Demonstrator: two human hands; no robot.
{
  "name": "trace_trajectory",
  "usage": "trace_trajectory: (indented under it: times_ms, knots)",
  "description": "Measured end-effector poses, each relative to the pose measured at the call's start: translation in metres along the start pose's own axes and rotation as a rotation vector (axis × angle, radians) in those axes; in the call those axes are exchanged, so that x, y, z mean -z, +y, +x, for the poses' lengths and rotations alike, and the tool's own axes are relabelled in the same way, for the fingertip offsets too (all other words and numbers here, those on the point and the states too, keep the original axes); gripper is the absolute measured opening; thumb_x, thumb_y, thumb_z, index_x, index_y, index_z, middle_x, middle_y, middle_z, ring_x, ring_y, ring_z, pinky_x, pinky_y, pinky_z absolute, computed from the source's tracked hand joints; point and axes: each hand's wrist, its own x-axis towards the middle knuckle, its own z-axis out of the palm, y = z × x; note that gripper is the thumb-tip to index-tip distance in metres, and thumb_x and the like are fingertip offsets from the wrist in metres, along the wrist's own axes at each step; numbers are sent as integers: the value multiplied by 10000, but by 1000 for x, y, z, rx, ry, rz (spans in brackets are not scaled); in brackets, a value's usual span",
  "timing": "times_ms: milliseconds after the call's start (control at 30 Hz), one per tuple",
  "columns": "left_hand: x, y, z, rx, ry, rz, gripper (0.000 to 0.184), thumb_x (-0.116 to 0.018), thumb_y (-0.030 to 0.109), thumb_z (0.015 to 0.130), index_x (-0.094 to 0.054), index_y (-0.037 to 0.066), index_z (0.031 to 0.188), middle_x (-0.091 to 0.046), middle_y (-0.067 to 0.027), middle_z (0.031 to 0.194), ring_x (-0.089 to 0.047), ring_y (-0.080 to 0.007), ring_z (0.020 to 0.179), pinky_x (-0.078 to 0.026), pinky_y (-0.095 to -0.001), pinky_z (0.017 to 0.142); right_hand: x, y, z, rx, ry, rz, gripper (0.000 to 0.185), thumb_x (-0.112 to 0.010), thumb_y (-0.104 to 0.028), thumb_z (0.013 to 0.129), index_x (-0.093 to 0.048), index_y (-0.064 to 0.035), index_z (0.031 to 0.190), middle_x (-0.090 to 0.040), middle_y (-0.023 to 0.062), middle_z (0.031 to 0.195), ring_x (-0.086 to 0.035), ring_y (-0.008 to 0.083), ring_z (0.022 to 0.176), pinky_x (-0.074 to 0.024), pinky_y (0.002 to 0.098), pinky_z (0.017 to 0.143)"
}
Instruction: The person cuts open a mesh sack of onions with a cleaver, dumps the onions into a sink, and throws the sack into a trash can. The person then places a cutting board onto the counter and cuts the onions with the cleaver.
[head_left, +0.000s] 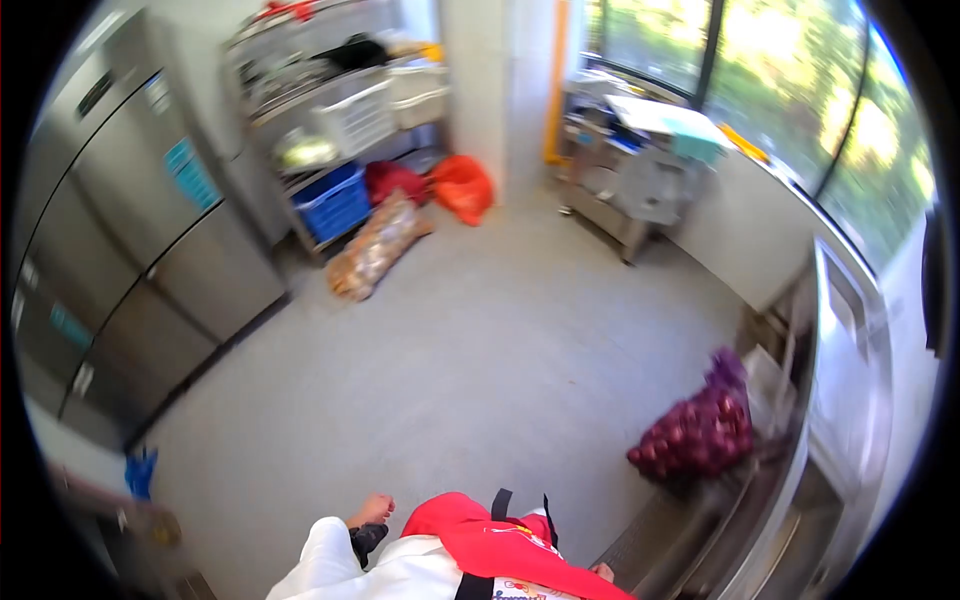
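Note:
My left hand (376, 509) hangs beside my body at the bottom of the head view, below a white sleeve (326, 548) and a dark band at the wrist. Its fingers look loosely curled, with nothing seen in them. Of my right hand (602, 572) only a small bit shows past the red apron (500, 540); its fingers are hidden. Neither hand touches anything that I can make out. Nearest on the right, a purple net sack of red onions (700, 430) lies on the floor.
Steel refrigerators (140, 240) line the left. A shelf rack (290, 105) holds crates, with a blue crate (335, 203) low down. A filled net sack (375, 250) and an orange bag (462, 190) lie beside it. A machine (650, 180) stands by the windows, steel counters (790, 440) at right.

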Motion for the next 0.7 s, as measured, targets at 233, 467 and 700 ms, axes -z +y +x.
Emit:
trace_trajectory:
  times_ms: [233, 467, 700]
  knots:
    - [-30, 57, -1, 82, 69, -65, 238, -542, 253, 854, -590, 42, 952, -621, -95, 832, -596, -209, 711, -497, -365, 569, -16, -98, 155, 106, -419, 196, 117, -511, -70, 833, -611, -32, 882, -613, 74, 664, -560, 158, 565, -462, 290, 525]
    - [-102, 223, 50, 100, -172, -119, 278, -505, 250, 903, -538, 29, 1068, -628, -156, 1001, -641, -264, 860, -547, -392, 696, -22, -210, 304, 72, -564, 214, 120, -496, -31, 849, -594, -5, 784, -618, 122, 695, -560, 158, 539, -467, 283, 495]
    - [-154, 420, 120, -49, -227, -16, 277, -544, 251, 850, -546, 47, 1036, -642, -131, 929, -628, -261, 792, -526, -410, 679, 1, -409, 372, 257, -501, -286, 58, -508, -63, 713, -565, -54, 704, -535, 44, 592, -515, 152, 573, -429, 362, 520]
